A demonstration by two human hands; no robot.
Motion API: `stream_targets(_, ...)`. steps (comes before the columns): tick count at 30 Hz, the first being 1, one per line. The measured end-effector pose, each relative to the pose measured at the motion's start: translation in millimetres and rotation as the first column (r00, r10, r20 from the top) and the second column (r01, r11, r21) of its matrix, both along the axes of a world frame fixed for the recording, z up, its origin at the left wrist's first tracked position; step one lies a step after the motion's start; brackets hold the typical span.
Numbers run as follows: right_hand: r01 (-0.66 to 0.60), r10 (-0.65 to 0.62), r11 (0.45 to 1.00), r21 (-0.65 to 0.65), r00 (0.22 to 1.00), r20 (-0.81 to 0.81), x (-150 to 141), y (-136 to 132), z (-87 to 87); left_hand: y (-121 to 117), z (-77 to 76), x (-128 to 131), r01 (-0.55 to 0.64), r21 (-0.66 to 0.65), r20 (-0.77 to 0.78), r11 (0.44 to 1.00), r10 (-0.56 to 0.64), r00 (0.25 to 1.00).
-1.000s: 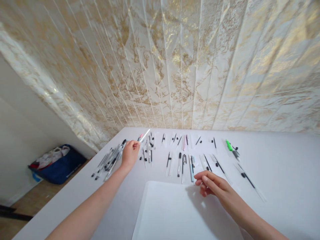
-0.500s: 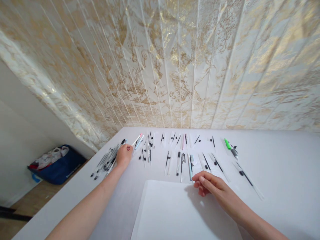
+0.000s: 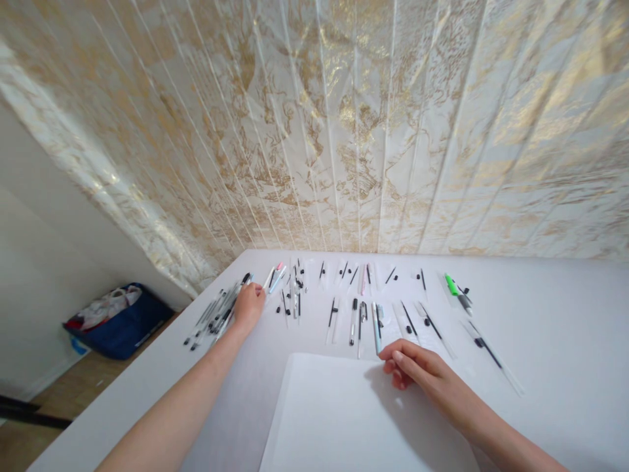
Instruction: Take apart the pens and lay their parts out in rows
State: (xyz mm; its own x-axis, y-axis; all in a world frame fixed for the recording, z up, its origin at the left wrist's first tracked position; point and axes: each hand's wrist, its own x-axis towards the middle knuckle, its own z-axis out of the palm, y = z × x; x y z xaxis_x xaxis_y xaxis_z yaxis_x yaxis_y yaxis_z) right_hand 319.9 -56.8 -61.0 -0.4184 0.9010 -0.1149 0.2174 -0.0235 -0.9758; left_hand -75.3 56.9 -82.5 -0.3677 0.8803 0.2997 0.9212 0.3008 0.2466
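Observation:
My left hand (image 3: 249, 305) is at the far left of the table, its fingers pinched at the near end of a slim white pen (image 3: 268, 278). Right of that pen lie a pink-tipped pen (image 3: 280, 267) and a light blue pen (image 3: 276, 280). A pile of clear pens with black caps (image 3: 219, 314) spreads on the left side of the hand. My right hand (image 3: 411, 364) hovers over the top edge of a white sheet or pad (image 3: 344, 413), loosely curled and holding nothing. Just beyond its fingertips is a pale blue pen (image 3: 376, 330).
Two rows of pen barrels, black refills and caps (image 3: 407, 318) stretch across the white table (image 3: 555, 314). A green and grey pen (image 3: 451, 284) lies at the right. Behind stands a gold-patterned curtain (image 3: 344, 131); a blue bin (image 3: 118, 331) sits on the floor at left.
My left hand has drawn back to the left and lowered the white pen from the air to beside the pink-tipped and blue pens. My right hand has stayed almost still.

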Motion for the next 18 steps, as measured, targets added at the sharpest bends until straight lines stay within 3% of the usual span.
stream_targets(5, -0.019, 0.019, 1.0, -0.016, 1.0, 0.0, -0.1, -0.4, -1.7, -19.1, 19.3, -15.1, -0.028, 0.015, -0.12, 1.0, 0.029, 0.992)
stream_targets(9, -0.044, 0.044, 0.999, -0.015, 0.999, -0.001, -1.7, -0.8, -2.0, -28.3, 34.3, -35.2, -0.085, -0.09, -0.234, 0.992, 0.062, 0.97)
stream_targets(18, -0.055, 0.055, 0.998, -0.021, 0.998, -0.008, -2.6, -3.3, -1.5, -22.5, 31.0, -24.6, -0.113, -0.2, -0.285, 0.973, 0.053, 0.957)
